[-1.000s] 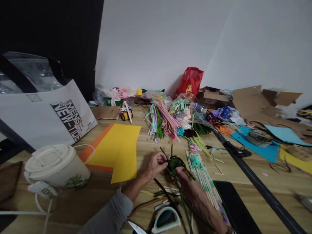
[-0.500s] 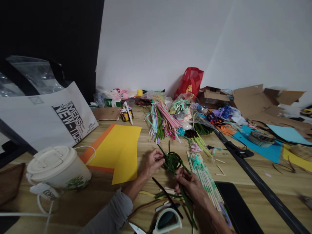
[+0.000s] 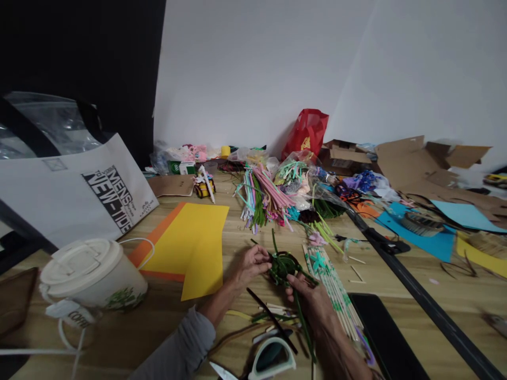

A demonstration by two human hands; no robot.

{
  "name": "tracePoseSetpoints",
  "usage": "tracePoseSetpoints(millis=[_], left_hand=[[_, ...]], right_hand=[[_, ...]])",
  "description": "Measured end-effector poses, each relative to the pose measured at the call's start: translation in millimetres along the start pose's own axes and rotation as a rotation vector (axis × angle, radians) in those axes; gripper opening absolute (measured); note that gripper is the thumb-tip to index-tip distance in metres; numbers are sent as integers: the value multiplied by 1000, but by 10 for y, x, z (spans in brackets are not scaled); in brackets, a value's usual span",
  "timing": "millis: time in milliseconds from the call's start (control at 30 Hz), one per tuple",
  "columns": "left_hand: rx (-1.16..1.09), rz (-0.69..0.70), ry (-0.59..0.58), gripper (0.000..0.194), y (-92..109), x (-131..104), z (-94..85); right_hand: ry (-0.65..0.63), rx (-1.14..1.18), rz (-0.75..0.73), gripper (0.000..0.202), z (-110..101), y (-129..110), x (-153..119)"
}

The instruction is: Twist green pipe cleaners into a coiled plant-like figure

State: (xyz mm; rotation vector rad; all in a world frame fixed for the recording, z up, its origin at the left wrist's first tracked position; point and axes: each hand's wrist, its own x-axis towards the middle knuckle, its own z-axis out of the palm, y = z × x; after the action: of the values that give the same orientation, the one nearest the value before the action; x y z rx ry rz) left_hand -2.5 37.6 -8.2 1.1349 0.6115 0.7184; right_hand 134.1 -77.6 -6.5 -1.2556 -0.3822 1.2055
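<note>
Between my two hands is a round, coiled piece of dark green pipe cleaners [image 3: 283,265], with loose stems sticking out at the top and right and hanging toward me. My left hand [image 3: 254,264] pinches its left side with thumb and fingers. On the lower right, my right hand [image 3: 304,293] grips it, thumb on top; some of those fingers are hidden. Below the hands lie a dark brown pipe cleaner [image 3: 271,319], several short scraps, and scissors with a white handle [image 3: 273,359]. Wrapped wooden chopsticks [image 3: 332,290] rest beside my right hand.
Behind the hands is a heap of coloured pipe cleaners [image 3: 265,195]. Yellow paper [image 3: 198,237] and a lidded paper bucket [image 3: 91,272] stand left, near a white bag [image 3: 71,195]. A black phone [image 3: 386,335] and a dark strip [image 3: 420,295] are at right.
The green coil has turned slightly and shifted a little to the right. My right thumb has moved up onto it, and my left hand has followed slightly right.
</note>
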Motion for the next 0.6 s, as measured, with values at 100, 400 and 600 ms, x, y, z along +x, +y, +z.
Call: tracePoseSetpoints(millis=[100, 400, 600], left_hand=[[21, 30, -59, 34, -17, 1, 12], [221, 99, -88, 44, -7, -11, 18], [284, 110, -32, 34, -47, 11, 6]], right_hand=[[49, -1, -31, 38, -3, 43, 13], [40, 20, 31, 39, 33, 113, 21], [-42, -16, -68, 38, 31, 138, 37]])
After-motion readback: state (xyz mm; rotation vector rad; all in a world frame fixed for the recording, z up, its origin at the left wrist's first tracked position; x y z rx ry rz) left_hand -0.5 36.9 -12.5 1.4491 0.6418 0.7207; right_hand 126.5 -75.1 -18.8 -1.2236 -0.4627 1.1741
